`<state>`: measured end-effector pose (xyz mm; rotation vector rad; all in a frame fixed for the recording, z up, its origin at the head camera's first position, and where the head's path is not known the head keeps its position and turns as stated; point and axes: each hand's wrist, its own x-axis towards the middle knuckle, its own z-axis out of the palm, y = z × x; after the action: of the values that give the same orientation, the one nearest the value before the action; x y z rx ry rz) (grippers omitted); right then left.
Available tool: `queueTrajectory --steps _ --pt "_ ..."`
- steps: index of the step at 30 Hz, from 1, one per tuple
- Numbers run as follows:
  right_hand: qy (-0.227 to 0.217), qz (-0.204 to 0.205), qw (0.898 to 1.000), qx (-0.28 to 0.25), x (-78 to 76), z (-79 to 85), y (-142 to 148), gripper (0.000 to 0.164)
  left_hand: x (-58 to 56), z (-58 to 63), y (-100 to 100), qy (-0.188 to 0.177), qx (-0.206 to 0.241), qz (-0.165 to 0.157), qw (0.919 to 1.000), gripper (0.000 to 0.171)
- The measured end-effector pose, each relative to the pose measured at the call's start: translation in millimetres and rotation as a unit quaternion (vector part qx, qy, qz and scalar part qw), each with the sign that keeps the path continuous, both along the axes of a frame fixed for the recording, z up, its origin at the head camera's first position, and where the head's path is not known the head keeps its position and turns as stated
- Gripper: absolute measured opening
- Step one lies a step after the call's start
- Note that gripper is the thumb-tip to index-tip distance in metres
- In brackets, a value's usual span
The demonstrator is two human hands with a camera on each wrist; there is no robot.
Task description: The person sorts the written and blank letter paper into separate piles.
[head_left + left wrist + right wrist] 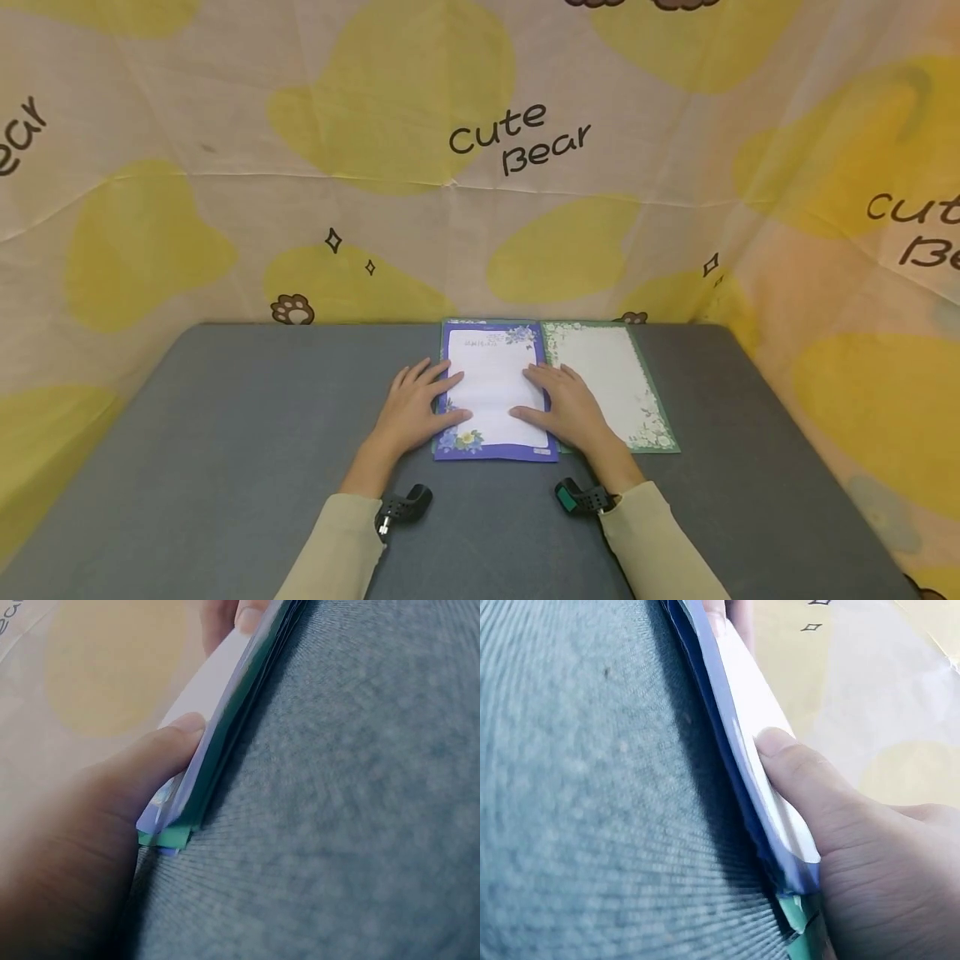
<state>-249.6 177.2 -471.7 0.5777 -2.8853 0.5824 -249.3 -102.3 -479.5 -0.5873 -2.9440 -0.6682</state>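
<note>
A sheet of letter paper (495, 392) with a purple-blue floral border and faint writing near its top lies on the table in the head view. My left hand (411, 408) rests on its left edge, fingers spread and the thumb lying on the white area. On the opposite edge my right hand (570, 408) presses down the same way. Both wrist views show each thumb on top of the sheet's edge. Beneath it are more purple and green layers (202, 802), slightly fanned at the near corner. A green-bordered floral sheet (603, 383) lies at the right, partly covered by my right hand.
The grey cloth-covered table (247, 467) extends around the paper on both sides. Behind it hangs a yellow-and-beige curtain (390, 100) printed with "Cute Bear", meeting the table's back edge close to the top of the sheets. Black wrist devices (405, 504) sit on both wrists.
</note>
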Motion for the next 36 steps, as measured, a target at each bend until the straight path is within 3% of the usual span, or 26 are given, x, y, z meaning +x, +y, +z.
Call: queueTrajectory --steps 5,8,14,18,28,36 --pt "0.005 -0.02 0.997 -0.069 -1.3 -2.5 1.1 0.065 0.3 0.0 0.1 0.015 0.036 0.007 0.9992 0.061" --pt "0.012 -0.053 0.991 -0.123 -3.3 -3.3 2.1 0.064 0.2 0.6 0.4 0.024 0.056 0.012 0.9981 0.057" --pt "0.036 -0.134 0.96 -0.245 -4.5 -2.2 2.2 0.058 -0.6 0.2 0.6 0.022 0.08 0.015 0.9964 0.056" --pt "0.027 -0.125 0.943 -0.308 -3.5 -0.3 -2.2 0.046 0.3 1.0 -0.2 0.02 0.09 0.018 0.9956 0.055" --pt "-0.008 -0.11 0.933 -0.343 -1.7 0.2 -11.0 0.034 0.4 2.0 -0.3 0.022 0.107 0.011 0.994 0.056" --pt "-0.067 -0.118 0.903 -0.407 -2.5 1.2 -10.2 0.036 0.5 1.4 0.0 0.027 0.127 -0.024 0.9912 0.056"
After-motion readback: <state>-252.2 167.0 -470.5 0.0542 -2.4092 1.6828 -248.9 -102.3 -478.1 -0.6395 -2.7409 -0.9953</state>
